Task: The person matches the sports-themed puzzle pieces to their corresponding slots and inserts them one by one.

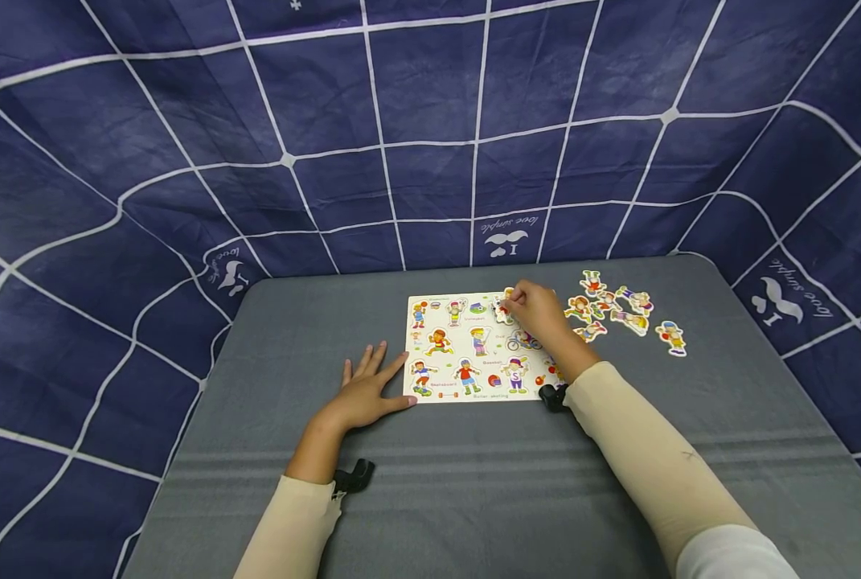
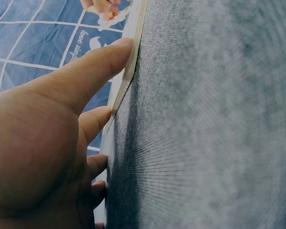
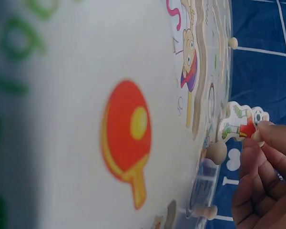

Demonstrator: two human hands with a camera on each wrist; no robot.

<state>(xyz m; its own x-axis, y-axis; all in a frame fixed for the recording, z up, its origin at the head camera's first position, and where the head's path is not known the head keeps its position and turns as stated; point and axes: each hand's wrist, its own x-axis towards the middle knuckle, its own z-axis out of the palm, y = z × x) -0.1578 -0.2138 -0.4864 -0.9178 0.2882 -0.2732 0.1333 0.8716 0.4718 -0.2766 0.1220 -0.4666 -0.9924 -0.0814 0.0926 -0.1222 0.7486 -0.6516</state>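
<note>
A white wooden puzzle board (image 1: 459, 326) printed with sports figures lies on the grey cloth. My left hand (image 1: 360, 398) has its fingers spread at the board's left side, with thumb and forefinger touching the edge. In the left wrist view the thumb (image 2: 93, 71) presses along the board's rim. Over the board's upper right part, my right hand (image 1: 539, 312) pinches a puzzle piece (image 3: 240, 123) between thumb and fingers. The piece shows a child in red with a soccer ball, and it is held tilted above the board in the right wrist view. Several figures sit in the board.
Several loose figure pieces (image 1: 607, 302) lie in a cluster to the right of the board, one piece (image 1: 671, 338) a little apart. Wooden knobs (image 3: 216, 153) stick up from the board. A blue checked curtain (image 1: 430, 112) stands behind the table (image 1: 444, 482).
</note>
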